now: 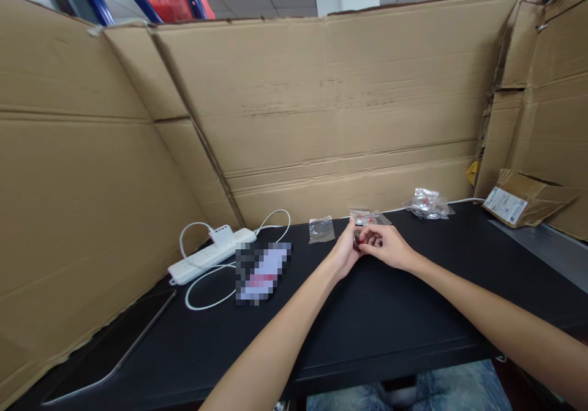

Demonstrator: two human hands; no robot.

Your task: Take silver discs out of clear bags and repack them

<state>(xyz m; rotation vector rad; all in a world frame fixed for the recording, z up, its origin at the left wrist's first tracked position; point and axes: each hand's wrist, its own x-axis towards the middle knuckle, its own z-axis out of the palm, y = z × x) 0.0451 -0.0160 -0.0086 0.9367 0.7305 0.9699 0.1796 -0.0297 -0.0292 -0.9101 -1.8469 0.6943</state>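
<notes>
My left hand is over the black table, closed around a small dark, shiny metal piece. Its rounded edge shows between my hands; the rest is hidden, and its kind is too small to tell. The fingers of my right hand are curled and pinched against the same piece. Just behind my hands lies a clear plastic bag with red bits in it, partly covered by them. A flat clear bag rests to the left of my left hand.
More clear bags are heaped at the back right. An opened cardboard box stands farther right. On the left are a white power strip with cables, a pixelated phone-like thing and a dark flat panel. Cardboard walls enclose the table.
</notes>
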